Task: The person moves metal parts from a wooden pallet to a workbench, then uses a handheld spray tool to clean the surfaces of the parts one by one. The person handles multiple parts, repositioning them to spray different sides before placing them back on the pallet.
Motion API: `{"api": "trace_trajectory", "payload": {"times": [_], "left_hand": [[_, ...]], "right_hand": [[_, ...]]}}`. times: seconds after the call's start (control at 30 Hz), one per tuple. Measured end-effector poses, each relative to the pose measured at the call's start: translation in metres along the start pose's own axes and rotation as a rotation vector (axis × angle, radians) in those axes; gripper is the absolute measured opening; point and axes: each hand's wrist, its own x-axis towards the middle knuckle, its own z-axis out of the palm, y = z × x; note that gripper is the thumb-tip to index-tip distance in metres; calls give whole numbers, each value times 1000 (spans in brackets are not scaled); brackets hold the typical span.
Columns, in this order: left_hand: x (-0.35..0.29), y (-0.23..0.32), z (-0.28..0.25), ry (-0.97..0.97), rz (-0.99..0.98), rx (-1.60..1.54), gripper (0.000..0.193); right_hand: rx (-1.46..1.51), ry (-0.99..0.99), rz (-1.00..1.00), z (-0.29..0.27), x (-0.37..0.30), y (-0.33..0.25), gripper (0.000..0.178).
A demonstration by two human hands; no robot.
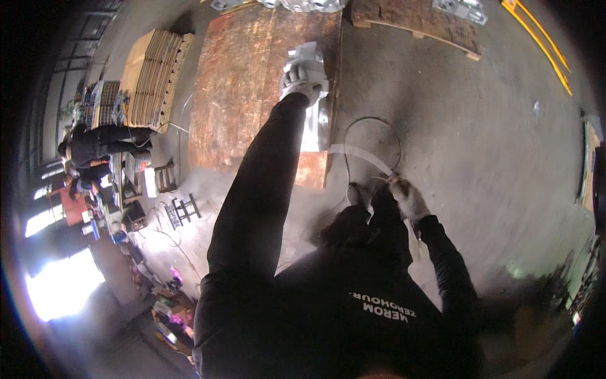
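Observation:
My left hand [302, 83], in a pale glove, reaches far forward with its fingers bent over a long silver metal casting [312, 129]. The casting lies along the right edge of a worn brown wooden platform [237, 95], and its near end is washed out by glare. Lower and to the right, my right hand [409, 199], also gloved, is closed round a slim hand tool [391, 177] whose kind I cannot make out. A pale, curved, blurred band [360, 151] runs from the tool toward the casting's near end. A thin looped hose [400, 142] hangs beside the tool.
More silver castings [303, 5] stand beyond the platform. Another wooden pallet [416, 25] is at the far right, near a yellow metal frame [543, 41]. Stacked wooden panels [154, 76] stand to the left. A person in dark clothes [104, 145] bends over a cluttered bench there.

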Motion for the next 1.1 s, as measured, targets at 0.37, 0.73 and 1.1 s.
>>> {"api": "trace_trajectory", "payload": {"times": [0.37,0.73,1.1], "left_hand": [[23,-32,7,-110,2,-54,114],[31,-51,9,-61,33,108,117],[29,-36,9,-56,40,-8,116]], "right_hand": [[432,-202,557,48,8,-23,45],[461,-282,655,55,14,-22,45],[581,-206,517,71,-1,-35,41]]}}
